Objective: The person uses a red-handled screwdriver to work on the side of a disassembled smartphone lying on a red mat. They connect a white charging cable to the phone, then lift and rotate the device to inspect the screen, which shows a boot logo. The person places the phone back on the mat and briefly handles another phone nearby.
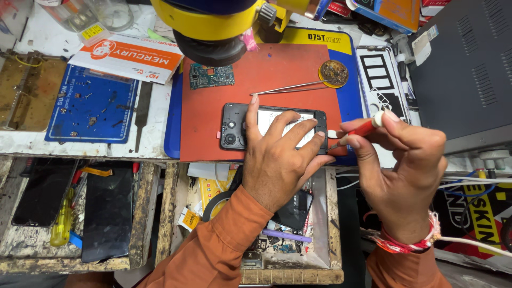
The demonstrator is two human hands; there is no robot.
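Note:
A black phone [234, 125] lies on its face with the back cover off, on a red work mat [213, 96]. My left hand [277, 154] rests spread over the phone's middle, fingers apart, pressing it down. My right hand [400, 160] grips a small red-handled screwdriver [362, 128] with a white cap; its tip points at the phone's right end. Both arms wear orange sleeves, and red thread bands circle the right wrist.
Metal tweezers [288, 88] and a round brass-wool tip cleaner [334, 73] lie at the mat's back. A green circuit board [212, 76] sits under the yellow microscope [213, 26]. A blue screw mat [90, 104] is at left, dark phones [106, 213] in trays below, a grey box [464, 69] at right.

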